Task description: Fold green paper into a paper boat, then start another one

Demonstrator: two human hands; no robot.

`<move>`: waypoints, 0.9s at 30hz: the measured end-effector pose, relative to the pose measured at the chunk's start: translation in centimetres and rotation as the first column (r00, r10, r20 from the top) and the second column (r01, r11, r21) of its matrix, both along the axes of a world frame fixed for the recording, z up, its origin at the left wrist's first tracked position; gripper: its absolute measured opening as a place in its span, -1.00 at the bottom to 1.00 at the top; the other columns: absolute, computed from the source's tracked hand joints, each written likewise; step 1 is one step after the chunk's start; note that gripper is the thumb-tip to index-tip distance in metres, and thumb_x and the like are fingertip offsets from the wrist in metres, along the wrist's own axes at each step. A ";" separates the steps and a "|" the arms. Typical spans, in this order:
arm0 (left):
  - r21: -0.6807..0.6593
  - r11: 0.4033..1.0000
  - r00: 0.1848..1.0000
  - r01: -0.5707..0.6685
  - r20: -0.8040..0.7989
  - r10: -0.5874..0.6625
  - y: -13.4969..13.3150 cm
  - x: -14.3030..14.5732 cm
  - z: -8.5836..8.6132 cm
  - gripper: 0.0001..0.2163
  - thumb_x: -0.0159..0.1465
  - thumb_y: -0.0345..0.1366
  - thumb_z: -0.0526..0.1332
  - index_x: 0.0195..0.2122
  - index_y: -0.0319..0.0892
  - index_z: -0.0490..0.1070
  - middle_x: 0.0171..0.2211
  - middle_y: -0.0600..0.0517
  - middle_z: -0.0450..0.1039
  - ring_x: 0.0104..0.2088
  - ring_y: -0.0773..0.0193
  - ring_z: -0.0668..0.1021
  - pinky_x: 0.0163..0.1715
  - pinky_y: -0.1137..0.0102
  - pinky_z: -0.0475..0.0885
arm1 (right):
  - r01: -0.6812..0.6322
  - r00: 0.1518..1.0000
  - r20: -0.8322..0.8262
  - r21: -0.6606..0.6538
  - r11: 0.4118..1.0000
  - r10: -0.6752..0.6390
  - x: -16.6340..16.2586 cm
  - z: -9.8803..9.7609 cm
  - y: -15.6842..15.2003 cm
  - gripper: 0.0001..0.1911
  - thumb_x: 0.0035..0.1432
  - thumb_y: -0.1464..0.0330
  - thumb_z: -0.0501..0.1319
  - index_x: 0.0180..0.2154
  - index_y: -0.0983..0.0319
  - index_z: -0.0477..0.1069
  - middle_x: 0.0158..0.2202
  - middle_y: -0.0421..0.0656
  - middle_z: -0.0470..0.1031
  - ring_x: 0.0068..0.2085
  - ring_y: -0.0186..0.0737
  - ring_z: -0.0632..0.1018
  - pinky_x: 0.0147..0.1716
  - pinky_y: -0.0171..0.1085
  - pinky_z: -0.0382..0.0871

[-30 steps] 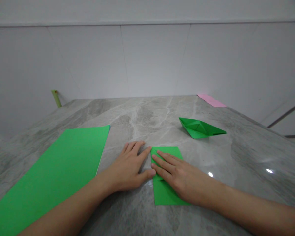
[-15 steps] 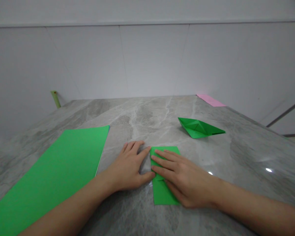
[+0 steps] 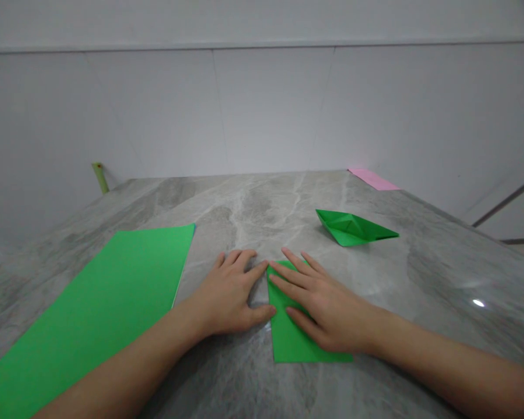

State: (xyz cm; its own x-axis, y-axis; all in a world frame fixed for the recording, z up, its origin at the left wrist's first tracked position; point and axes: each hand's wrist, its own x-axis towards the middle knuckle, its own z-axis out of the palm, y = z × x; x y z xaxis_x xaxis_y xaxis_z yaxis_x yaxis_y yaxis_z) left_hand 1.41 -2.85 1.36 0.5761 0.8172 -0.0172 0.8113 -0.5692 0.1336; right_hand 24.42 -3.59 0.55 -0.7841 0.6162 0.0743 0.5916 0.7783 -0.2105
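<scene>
A small green sheet of paper (image 3: 283, 343) lies flat on the table in front of me, its upper and right parts partly hidden by my right hand. My right hand (image 3: 325, 302) rests palm down across it, fingers spread and pointing left and away. Beside the paper's left edge lies my left hand (image 3: 231, 297), fingers apart, the thumb and index fingertips touching that edge. Farther back on the right sits a folded green paper boat (image 3: 353, 228), apart from both hands.
A large green sheet or stack of paper (image 3: 109, 291) covers the left side of the grey marbled table (image 3: 253, 203), partly under my left forearm. A pink paper (image 3: 373, 178) lies at the far right edge. A light green strip (image 3: 100, 177) stands by the left wall.
My right hand has moved up and spread its fingers, uncovering more of the paper's lower edge. A fold line near its fingers no longer shows. My left hand has stayed nearly still.
</scene>
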 end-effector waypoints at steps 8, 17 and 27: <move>-0.019 1.000 1.000 -0.004 -0.015 0.003 0.0 0.0 0.1 -0.23 0.18 0.20 0.19 0.32 -0.15 0.21 0.29 -0.27 0.18 0.28 -0.23 0.24 0.22 -0.17 0.13 | 0.019 0.993 0.113 -0.043 0.999 -0.014 0.0 -0.1 -0.1 -0.39 0.36 0.28 -0.02 0.37 0.33 0.04 0.44 -0.03 -0.11 0.40 0.31 -0.21 0.29 0.36 -0.15; -0.015 1.000 1.000 0.001 -0.018 -0.001 0.0 -0.1 0.1 -0.20 0.17 0.25 0.18 0.32 -0.15 0.22 0.30 -0.27 0.17 0.28 -0.23 0.24 0.22 -0.17 0.15 | 0.014 0.994 0.105 -0.047 0.999 -0.009 -0.1 0.1 -0.1 -0.39 0.35 0.30 -0.01 0.37 0.32 0.04 0.44 -0.05 -0.11 0.40 0.32 -0.20 0.29 0.37 -0.15; -0.008 1.000 1.000 0.002 -0.015 -0.002 0.0 0.0 0.1 -0.21 0.16 0.24 0.18 0.32 -0.15 0.22 0.30 -0.25 0.17 0.29 -0.22 0.23 0.23 -0.14 0.15 | 0.014 0.994 0.110 -0.036 0.999 -0.011 0.0 -0.1 0.0 -0.39 0.37 0.27 -0.01 0.37 0.30 0.03 0.43 -0.01 -0.05 0.40 0.31 -0.12 0.29 0.35 -0.12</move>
State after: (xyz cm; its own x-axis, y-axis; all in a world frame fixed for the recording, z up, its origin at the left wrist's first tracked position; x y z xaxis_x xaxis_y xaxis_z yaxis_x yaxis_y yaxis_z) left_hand 1.39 -2.86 1.45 0.5773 0.8159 -0.0320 0.8122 -0.5697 0.1257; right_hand 24.46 -3.62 0.45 -0.7785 0.6267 -0.0341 0.6223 0.7637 -0.1718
